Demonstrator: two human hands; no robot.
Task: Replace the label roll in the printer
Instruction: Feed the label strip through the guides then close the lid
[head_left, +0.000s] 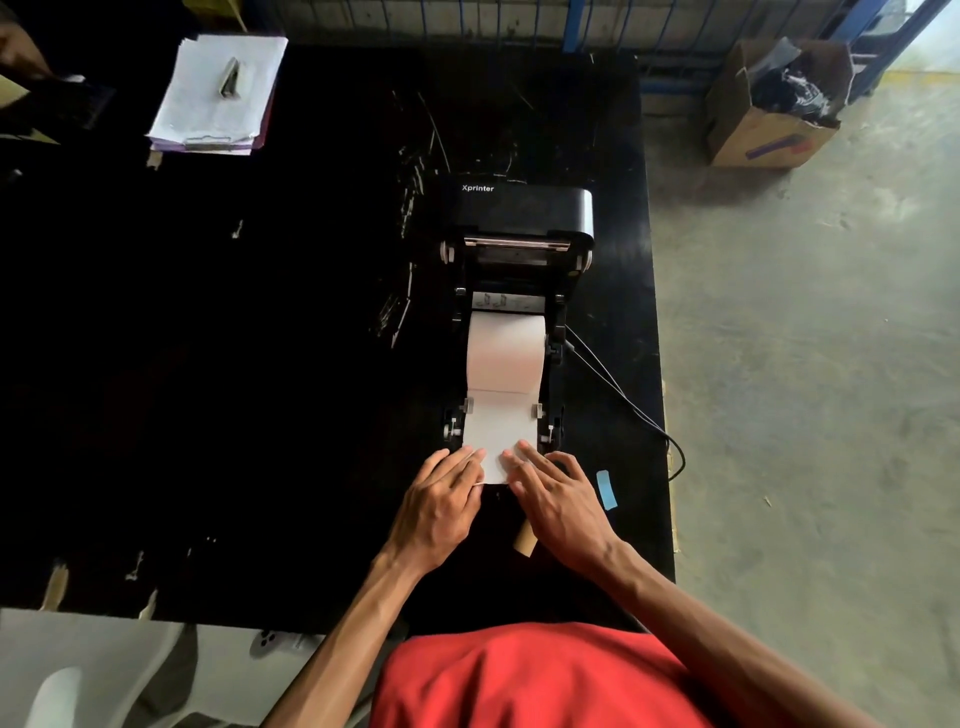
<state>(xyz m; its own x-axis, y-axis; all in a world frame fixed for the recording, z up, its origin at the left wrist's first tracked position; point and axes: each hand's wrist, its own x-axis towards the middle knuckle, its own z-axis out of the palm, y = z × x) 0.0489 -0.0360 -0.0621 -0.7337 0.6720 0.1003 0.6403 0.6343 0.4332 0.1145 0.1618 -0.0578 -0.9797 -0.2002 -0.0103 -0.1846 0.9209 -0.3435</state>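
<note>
A black label printer (524, 208) stands on the black table (260, 364) with its lid swung back. A white label roll (506, 353) sits in the open bay. Its paper strip (498, 431) runs toward me between two side guides and over the front edge. My left hand (441, 504) pinches the strip's near left corner. With straight fingers, my right hand (558, 499) presses the strip's right side flat. A brown cardboard core (524, 540) lies on the table under my right wrist, partly hidden.
A clipboard with papers (218, 93) lies at the table's far left. The printer's cable (623, 400) runs off the right table edge. A blue tape piece (606, 488) sticks near that edge. A cardboard box (774, 109) stands on the floor, far right.
</note>
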